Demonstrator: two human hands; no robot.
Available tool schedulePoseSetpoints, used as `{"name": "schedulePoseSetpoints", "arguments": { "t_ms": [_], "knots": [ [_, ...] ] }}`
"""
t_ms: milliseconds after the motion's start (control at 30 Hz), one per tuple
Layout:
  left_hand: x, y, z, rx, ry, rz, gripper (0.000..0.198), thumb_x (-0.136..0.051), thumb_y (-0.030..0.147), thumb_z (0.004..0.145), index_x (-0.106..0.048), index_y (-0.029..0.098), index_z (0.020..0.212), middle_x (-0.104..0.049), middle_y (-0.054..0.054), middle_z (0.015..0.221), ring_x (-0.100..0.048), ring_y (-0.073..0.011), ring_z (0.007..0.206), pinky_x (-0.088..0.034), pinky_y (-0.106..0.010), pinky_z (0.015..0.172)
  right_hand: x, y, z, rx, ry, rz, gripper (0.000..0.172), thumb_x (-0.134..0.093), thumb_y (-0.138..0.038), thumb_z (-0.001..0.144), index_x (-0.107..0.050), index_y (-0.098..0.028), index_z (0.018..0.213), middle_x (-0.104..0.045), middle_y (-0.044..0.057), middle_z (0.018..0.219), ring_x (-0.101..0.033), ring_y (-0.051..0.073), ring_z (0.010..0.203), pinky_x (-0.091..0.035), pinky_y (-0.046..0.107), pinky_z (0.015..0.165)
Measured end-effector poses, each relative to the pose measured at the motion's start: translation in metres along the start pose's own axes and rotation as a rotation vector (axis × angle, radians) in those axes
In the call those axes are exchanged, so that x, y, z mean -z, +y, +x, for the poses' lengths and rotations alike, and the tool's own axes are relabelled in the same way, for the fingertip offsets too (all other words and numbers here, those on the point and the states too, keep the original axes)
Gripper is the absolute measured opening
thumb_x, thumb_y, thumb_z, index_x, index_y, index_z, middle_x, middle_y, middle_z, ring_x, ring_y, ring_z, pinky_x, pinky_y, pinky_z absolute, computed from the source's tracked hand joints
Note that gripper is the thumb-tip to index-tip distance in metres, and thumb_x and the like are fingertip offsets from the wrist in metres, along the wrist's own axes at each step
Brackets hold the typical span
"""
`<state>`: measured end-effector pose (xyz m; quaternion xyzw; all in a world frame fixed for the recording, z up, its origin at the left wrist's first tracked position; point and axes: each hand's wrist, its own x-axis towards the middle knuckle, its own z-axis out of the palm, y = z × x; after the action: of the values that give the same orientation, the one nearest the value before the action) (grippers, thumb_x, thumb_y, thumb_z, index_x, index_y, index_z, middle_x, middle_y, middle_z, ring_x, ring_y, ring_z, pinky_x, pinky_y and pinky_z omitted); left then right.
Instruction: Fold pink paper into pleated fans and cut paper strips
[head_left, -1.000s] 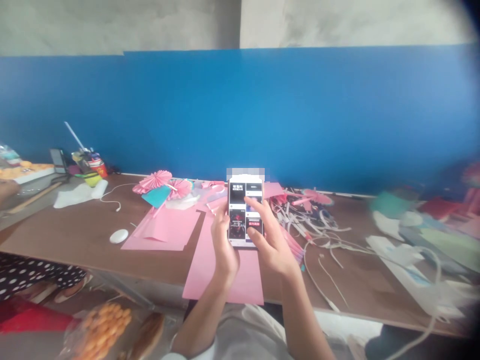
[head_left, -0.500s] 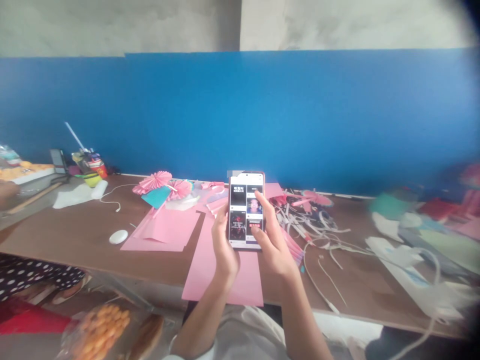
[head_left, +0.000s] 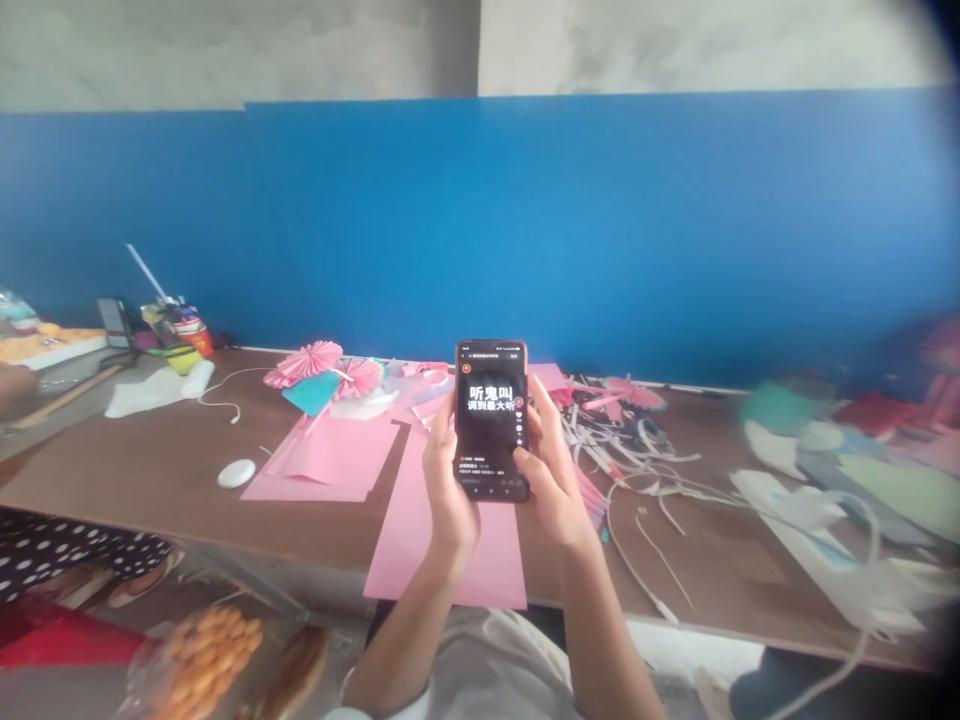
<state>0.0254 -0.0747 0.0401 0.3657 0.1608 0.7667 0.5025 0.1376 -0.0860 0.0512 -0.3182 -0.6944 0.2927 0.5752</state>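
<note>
I hold a smartphone (head_left: 491,420) upright in front of me, above the brown table (head_left: 150,470). My left hand (head_left: 446,490) grips its left edge, fingers wrapped round it. My right hand (head_left: 551,470) holds the right edge, thumb resting near the lower right of the screen. The screen is dark with white characters near its top. A long pink paper sheet (head_left: 420,560) lies on the table under the phone and hangs over the front edge.
More pink sheets (head_left: 330,460) and pink paper fans (head_left: 311,360) lie left of the phone. White paper strips and pink scraps (head_left: 630,440) are tangled to the right. A white oval object (head_left: 237,473), a cable, cups (head_left: 176,335) and a blue wall stand behind.
The phone screen has switched from a grid of thumbnails to one dark page with white characters. My right thumb has drawn back from mid-screen to the right edge. Both hands stay in place.
</note>
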Motion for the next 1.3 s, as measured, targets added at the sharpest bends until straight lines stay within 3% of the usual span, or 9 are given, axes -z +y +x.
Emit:
{"name": "schedulePoseSetpoints", "arguments": {
  "t_ms": [133,333,567,967,1133,1300],
  "knots": [
    [0.001,0.000,-0.001,-0.001,-0.004,0.011,0.045,-0.046,0.036,0.099,-0.059,0.026,0.141,-0.056,-0.005,0.150,-0.047,-0.0278,0.142,-0.039,-0.040,0.116,-0.001,-0.002,0.000,-0.011,0.030,0.055,0.065,-0.049,-0.041,0.100,-0.020,-0.032,0.158,-0.038,0.010,0.160,-0.046,0.031,0.140,-0.049,0.053,0.107],
    [0.001,-0.001,-0.002,0.028,0.014,0.003,0.044,-0.048,0.036,0.099,-0.059,0.027,0.141,-0.058,-0.005,0.147,-0.051,-0.0279,0.138,-0.040,-0.041,0.115,-0.004,-0.004,0.001,-0.007,0.071,0.130,0.060,-0.052,-0.041,0.098,-0.027,-0.030,0.152,-0.050,0.014,0.148,-0.057,0.031,0.127,-0.054,0.050,0.097],
    [-0.007,0.005,-0.003,-0.011,0.038,0.046,0.045,-0.051,0.035,0.094,-0.064,0.023,0.135,-0.065,-0.007,0.138,-0.057,-0.0303,0.130,-0.047,-0.040,0.107,-0.008,-0.006,-0.003,0.000,0.099,0.057,0.066,-0.051,-0.053,0.097,-0.025,-0.028,0.153,-0.048,0.016,0.149,-0.057,0.034,0.127,-0.053,0.053,0.097],
    [-0.008,0.008,-0.003,0.012,0.095,0.038,0.044,-0.052,0.033,0.093,-0.066,0.021,0.133,-0.068,-0.007,0.134,-0.060,-0.0291,0.126,-0.048,-0.039,0.105,-0.015,-0.001,-0.004,0.003,0.135,0.141,0.066,-0.054,-0.049,0.095,-0.027,-0.027,0.152,-0.050,0.016,0.148,-0.056,0.034,0.129,-0.050,0.056,0.101],
    [-0.006,0.009,-0.001,0.012,0.025,0.077,0.044,-0.049,0.034,0.095,-0.064,0.022,0.135,-0.065,-0.006,0.138,-0.057,-0.0287,0.130,-0.046,-0.038,0.107,-0.015,-0.003,-0.004,0.025,0.151,0.189,0.065,-0.058,-0.044,0.094,-0.030,-0.027,0.150,-0.053,0.015,0.144,-0.059,0.034,0.124,-0.053,0.053,0.095],
    [-0.006,0.009,-0.001,-0.002,0.048,0.075,0.045,-0.048,0.033,0.095,-0.064,0.022,0.136,-0.064,-0.006,0.139,-0.057,-0.0292,0.131,-0.046,-0.037,0.107,-0.015,-0.002,-0.001,0.013,0.151,0.239,0.064,-0.059,-0.038,0.093,-0.031,-0.026,0.149,-0.054,0.015,0.143,-0.060,0.033,0.123,-0.053,0.052,0.097]
  ]
}}
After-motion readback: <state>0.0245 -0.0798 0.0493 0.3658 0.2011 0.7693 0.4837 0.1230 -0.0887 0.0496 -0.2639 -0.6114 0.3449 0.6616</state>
